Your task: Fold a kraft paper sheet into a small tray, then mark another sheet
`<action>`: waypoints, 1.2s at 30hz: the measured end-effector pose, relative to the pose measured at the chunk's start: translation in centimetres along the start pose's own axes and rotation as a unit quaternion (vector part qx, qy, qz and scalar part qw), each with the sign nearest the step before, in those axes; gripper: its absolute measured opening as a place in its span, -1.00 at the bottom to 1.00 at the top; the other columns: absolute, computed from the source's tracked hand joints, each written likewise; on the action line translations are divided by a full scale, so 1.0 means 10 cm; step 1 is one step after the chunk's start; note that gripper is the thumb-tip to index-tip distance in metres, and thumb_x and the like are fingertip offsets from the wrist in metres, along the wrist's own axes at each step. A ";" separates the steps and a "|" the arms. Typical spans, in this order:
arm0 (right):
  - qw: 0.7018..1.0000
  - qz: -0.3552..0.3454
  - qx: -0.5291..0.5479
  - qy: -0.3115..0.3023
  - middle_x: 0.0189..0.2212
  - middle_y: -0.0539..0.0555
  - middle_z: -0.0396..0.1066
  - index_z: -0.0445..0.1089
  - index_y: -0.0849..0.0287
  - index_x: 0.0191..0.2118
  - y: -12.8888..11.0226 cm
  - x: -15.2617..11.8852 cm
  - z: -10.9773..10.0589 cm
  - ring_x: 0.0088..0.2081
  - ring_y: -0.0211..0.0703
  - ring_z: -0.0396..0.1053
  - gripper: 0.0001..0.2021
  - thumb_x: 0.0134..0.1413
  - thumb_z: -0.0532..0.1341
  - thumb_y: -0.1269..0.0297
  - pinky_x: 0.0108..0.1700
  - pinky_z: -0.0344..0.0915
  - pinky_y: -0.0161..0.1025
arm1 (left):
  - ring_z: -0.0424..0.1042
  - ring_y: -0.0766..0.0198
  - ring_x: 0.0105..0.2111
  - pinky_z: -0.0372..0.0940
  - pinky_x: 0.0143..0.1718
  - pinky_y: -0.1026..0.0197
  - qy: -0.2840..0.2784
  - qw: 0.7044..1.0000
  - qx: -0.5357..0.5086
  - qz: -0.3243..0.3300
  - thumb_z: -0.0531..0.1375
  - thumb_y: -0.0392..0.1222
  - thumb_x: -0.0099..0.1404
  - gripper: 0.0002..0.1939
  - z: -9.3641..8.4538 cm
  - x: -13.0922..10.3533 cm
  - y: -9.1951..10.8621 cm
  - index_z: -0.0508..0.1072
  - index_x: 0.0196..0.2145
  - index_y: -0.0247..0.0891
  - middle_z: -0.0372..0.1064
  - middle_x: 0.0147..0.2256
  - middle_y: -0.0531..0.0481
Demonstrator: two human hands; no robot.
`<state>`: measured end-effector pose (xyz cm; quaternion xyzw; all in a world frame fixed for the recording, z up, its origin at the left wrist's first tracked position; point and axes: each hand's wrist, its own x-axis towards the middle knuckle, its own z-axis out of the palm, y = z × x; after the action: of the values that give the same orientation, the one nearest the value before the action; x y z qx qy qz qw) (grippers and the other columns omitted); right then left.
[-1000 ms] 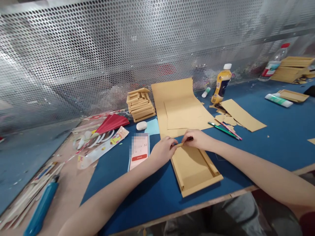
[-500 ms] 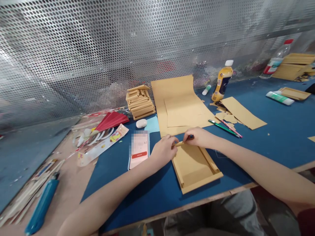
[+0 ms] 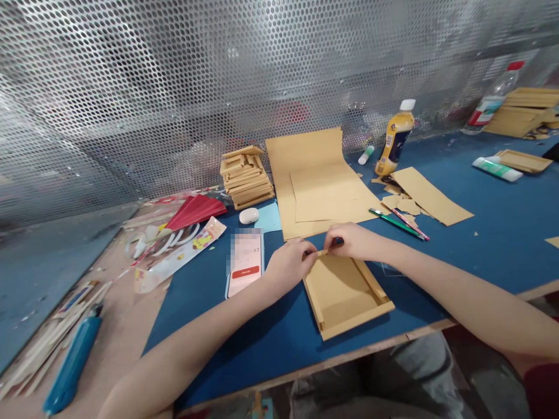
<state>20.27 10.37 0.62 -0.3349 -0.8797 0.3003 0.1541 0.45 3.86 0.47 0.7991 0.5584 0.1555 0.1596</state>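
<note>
Left hand [image 3: 289, 265] and right hand [image 3: 354, 240] are held slightly apart, finger and thumb of each pinched on the far rim of a shallow kraft-card tray [image 3: 345, 291]. Right of the smartphone [image 3: 247, 262], the tray is laid nearside of both hands, its long axis seemingly pointed away from them, though foreshortened. The left hand is set nearer the smartphone.

The person has two hands [image 3: 290, 265] [image 3: 347, 240]. Two paper trays [image 3: 345, 288] [image 3: 526, 162] lie outside two stacks [image 3: 247, 183] [image 3: 519, 119]. There are also two bottles [image 3: 395, 144] [image 3: 488, 109], two slim pens [image 3: 395, 223] [image 3: 409, 224], two green-white tubes [image 3: 365, 155] [image 3: 498, 169], one phone [image 3: 250, 262], one long blue tool [image 3: 72, 361] and one small white case [image 3: 248, 216].
</note>
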 end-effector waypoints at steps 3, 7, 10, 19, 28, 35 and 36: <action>1.000 0.021 0.019 -0.011 -0.43 0.02 0.45 0.48 0.18 -0.40 -0.01 -0.01 0.00 -0.37 -0.20 0.36 -0.87 -0.16 0.23 0.47 -0.32 0.22 -0.31 | 0.40 0.22 -0.25 0.27 -0.23 0.25 -0.004 1.000 -0.001 0.003 0.11 -0.19 0.32 -0.85 0.00 0.00 0.00 0.50 -0.28 -0.15 0.42 -0.29 0.04; 0.998 0.032 0.037 -0.025 -0.48 -0.01 0.44 0.45 0.17 -0.41 0.01 -0.01 0.01 -0.43 -0.22 0.34 -0.92 -0.13 0.25 0.40 -0.38 0.20 -0.32 | 0.41 0.22 -0.26 0.28 -0.26 0.26 -0.007 1.000 0.003 0.009 0.14 -0.20 0.30 -0.88 0.02 -0.02 0.00 0.49 -0.26 -0.15 0.41 -0.30 0.04; 0.998 0.029 0.055 -0.033 -0.49 -0.02 0.43 0.44 0.18 -0.42 0.03 0.00 0.01 -0.44 -0.24 0.34 -0.95 -0.10 0.24 0.40 -0.39 0.20 -0.32 | 0.41 0.23 -0.22 0.28 -0.22 0.25 -0.005 1.000 0.011 0.015 0.13 -0.23 0.30 -0.86 0.05 -0.02 -0.01 0.46 -0.20 -0.16 0.41 -0.26 0.03; 0.998 0.006 0.042 -0.042 -0.34 0.07 0.47 0.48 0.21 -0.21 0.04 0.01 0.04 -0.35 -0.21 0.35 -0.81 0.01 0.23 0.39 -0.29 0.25 -0.30 | 0.38 0.08 -0.11 0.29 -0.07 0.07 0.017 0.996 0.086 0.018 0.12 -0.15 0.33 -0.74 -0.13 -0.22 0.17 0.39 -0.06 -0.28 0.39 -0.16 -0.12; 0.994 -0.084 -0.002 -0.066 -0.29 0.12 0.41 0.48 0.12 -0.07 0.08 0.02 0.04 -0.24 -0.14 0.35 -0.75 0.19 0.13 0.29 -0.17 0.24 -0.22 | 0.29 0.10 0.09 0.34 0.01 0.11 -0.016 0.941 0.194 0.277 -0.07 -0.47 0.29 -0.58 -0.09 -0.88 0.07 0.26 0.08 -0.41 0.30 0.07 -0.23; 0.994 -0.078 0.008 -0.073 -0.28 0.11 0.41 0.48 0.11 -0.08 0.11 0.02 0.04 -0.24 -0.15 0.36 -0.75 0.20 0.12 0.25 -0.16 0.23 -0.23 | 0.31 0.08 0.09 0.38 -0.05 0.12 0.019 0.899 0.232 0.371 -0.10 -0.43 0.40 -0.69 -0.03 -0.83 -0.10 0.31 0.01 -0.46 0.36 0.01 -0.27; 0.994 -0.075 0.007 -0.073 -0.28 0.11 0.41 0.48 0.11 -0.08 0.11 0.02 0.04 -0.24 -0.14 0.35 -0.74 0.20 0.12 0.24 -0.16 0.23 -0.23 | 0.33 0.07 0.07 0.38 -0.06 0.12 0.024 0.897 0.231 0.375 -0.09 -0.43 0.40 -0.70 -0.02 -0.81 -0.09 0.32 0.00 -0.46 0.38 -0.01 -0.27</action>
<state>20.53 10.98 -0.40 -0.2437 -0.9092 0.3178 0.1137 -3.07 -3.50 -0.32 0.9596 0.2416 0.0893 -0.1134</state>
